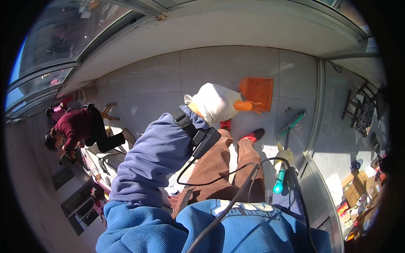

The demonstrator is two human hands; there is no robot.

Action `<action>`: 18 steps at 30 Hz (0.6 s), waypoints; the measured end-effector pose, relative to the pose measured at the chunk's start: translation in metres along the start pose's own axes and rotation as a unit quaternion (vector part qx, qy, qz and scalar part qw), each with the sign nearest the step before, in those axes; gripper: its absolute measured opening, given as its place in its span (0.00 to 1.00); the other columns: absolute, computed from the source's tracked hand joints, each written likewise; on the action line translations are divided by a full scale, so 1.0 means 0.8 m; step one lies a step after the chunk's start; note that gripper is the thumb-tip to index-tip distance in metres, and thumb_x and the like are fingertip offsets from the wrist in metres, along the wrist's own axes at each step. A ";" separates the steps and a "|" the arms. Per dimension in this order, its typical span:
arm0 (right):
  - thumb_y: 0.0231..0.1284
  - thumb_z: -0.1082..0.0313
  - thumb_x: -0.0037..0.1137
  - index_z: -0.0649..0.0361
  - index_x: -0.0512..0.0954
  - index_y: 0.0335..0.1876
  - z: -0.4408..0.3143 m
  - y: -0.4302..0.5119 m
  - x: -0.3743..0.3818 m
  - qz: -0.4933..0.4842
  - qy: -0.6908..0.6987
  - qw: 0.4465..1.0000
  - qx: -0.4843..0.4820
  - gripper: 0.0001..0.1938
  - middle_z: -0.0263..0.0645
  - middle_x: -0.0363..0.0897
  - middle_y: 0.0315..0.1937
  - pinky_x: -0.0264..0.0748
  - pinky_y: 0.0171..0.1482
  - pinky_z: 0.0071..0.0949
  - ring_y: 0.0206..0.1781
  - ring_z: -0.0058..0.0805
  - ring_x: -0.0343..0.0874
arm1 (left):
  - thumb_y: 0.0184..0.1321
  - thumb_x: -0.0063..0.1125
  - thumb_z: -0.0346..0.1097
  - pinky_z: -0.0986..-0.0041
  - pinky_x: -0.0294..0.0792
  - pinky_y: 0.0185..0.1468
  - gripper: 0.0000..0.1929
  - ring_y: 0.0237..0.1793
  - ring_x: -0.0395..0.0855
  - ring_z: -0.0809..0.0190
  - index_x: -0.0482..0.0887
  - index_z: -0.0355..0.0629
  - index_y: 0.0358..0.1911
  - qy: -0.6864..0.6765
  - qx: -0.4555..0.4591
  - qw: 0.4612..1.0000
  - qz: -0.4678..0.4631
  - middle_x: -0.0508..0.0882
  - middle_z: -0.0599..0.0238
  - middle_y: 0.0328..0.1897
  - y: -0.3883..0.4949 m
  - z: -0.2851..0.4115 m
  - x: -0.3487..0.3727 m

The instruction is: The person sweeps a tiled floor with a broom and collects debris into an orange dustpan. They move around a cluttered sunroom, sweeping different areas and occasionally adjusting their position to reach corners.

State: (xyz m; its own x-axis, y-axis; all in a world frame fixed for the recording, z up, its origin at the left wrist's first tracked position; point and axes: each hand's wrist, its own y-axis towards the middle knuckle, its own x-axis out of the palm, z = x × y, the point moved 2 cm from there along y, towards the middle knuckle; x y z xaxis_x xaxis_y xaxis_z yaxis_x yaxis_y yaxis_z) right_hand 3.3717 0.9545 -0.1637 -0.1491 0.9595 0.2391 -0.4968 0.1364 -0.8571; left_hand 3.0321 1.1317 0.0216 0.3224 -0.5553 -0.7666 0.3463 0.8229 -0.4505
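Note:
My left hand point(216, 101), in a white cloth glove, is closed around the handle of an orange plastic dustpan point(261, 91). The pan is held over the grey tiled floor point(215, 69), slightly blurred; whether it touches the tiles, I cannot tell. On the other side, my right hand point(283, 155), in a pale glove, grips the shaft of a broom with a turquoise head point(291, 124). Its turquoise handle end point(278, 182) sticks out below that hand. A small heap of dark debris point(288, 110) lies on the floor between the dustpan and the broom head.
A pale low wall point(240, 28) curves beyond the floor. To the right are a metal door track point(318, 104), a dark chair point(357, 104) and cardboard boxes point(354, 189). At left a person in a maroon top point(74, 125) bends near a wooden stool point(109, 111). A black cable point(234, 202) crosses my front.

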 end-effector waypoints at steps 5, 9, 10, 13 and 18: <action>0.53 0.68 0.42 0.70 0.66 0.57 0.033 0.009 0.055 -0.087 0.045 0.995 -0.020 0.24 0.26 0.58 0.10 0.64 0.15 0.18 0.10 0.18 0.59 | 0.49 0.60 0.30 0.72 0.72 0.31 0.14 0.24 0.81 0.58 0.86 0.47 0.42 -0.049 0.035 0.996 0.060 0.84 0.56 0.28 -0.006 0.013 -0.012; 0.53 0.72 0.42 0.73 0.65 0.58 0.050 -0.002 0.086 -0.122 0.055 0.991 -0.013 0.24 0.26 0.58 0.10 0.63 0.15 0.18 0.10 0.17 0.59 | 0.48 0.57 0.34 0.70 0.73 0.32 0.14 0.27 0.81 0.53 0.86 0.51 0.40 -0.047 0.014 0.997 0.056 0.83 0.59 0.27 -0.005 0.018 -0.013; 0.53 0.72 0.42 0.73 0.65 0.58 0.051 -0.005 0.088 -0.138 0.066 0.988 -0.004 0.24 0.26 0.58 0.10 0.62 0.15 0.17 0.10 0.17 0.59 | 0.48 0.57 0.34 0.70 0.73 0.32 0.14 0.27 0.81 0.53 0.86 0.51 0.41 -0.049 0.009 0.998 0.050 0.83 0.59 0.27 -0.005 0.018 -0.014; 0.59 0.66 0.43 0.71 0.66 0.58 0.048 -0.020 0.078 -0.196 0.066 0.977 0.053 0.23 0.25 0.58 0.11 0.59 0.15 0.17 0.11 0.17 0.56 | 0.49 0.57 0.34 0.71 0.72 0.32 0.14 0.27 0.81 0.53 0.86 0.51 0.41 -0.041 0.005 0.998 0.040 0.83 0.58 0.27 -0.004 0.017 -0.013; 0.69 0.50 0.37 0.63 0.69 0.56 0.020 -0.064 0.029 -0.054 -0.155 0.986 -0.022 0.23 0.22 0.53 0.13 0.50 0.15 0.15 0.13 0.13 0.51 | 0.48 0.56 0.34 0.71 0.72 0.32 0.14 0.26 0.80 0.52 0.86 0.51 0.41 -0.052 -0.006 0.998 0.029 0.83 0.58 0.27 -0.005 0.021 -0.016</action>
State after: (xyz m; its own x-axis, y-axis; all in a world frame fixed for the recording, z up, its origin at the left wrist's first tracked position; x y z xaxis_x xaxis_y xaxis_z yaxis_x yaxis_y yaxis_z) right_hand 3.3797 0.9656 -0.1071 -0.3550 0.8182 0.4523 -0.4868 0.2512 -0.8366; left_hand 3.0411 1.1336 0.0405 0.4310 -0.5160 -0.7403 0.3135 0.8549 -0.4133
